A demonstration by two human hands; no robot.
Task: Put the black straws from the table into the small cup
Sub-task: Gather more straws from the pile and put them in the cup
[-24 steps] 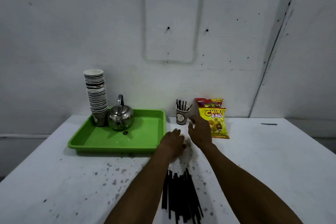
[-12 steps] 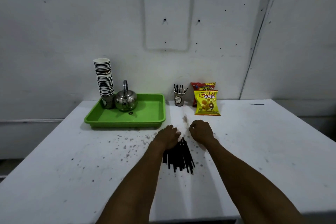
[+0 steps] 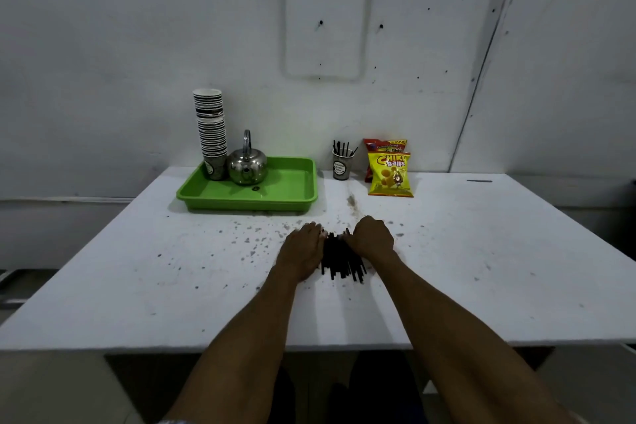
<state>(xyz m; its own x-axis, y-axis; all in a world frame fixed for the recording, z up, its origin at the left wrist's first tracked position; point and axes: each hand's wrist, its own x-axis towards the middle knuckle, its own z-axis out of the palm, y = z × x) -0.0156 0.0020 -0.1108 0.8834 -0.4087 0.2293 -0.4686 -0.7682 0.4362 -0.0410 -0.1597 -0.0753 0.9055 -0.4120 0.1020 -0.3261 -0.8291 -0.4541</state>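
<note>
A pile of black straws lies on the white table, pointing away from me. My left hand rests palm down against the pile's left side, fingers stretched out and touching it. My right hand sits at the pile's right far end, its fingers curled onto the straws' tips. The small paper cup stands upright near the wall at the back of the table, well beyond both hands. Several black straws stick out of the cup.
A green tray at the back left holds a tall stack of paper cups and a steel kettle. Two snack bags stand right of the small cup. Dark specks dot the table in front of the tray.
The view has pulled back from the table. Both hands have drawn back from near the cup and closed in on the two sides of the straw pile.
</note>
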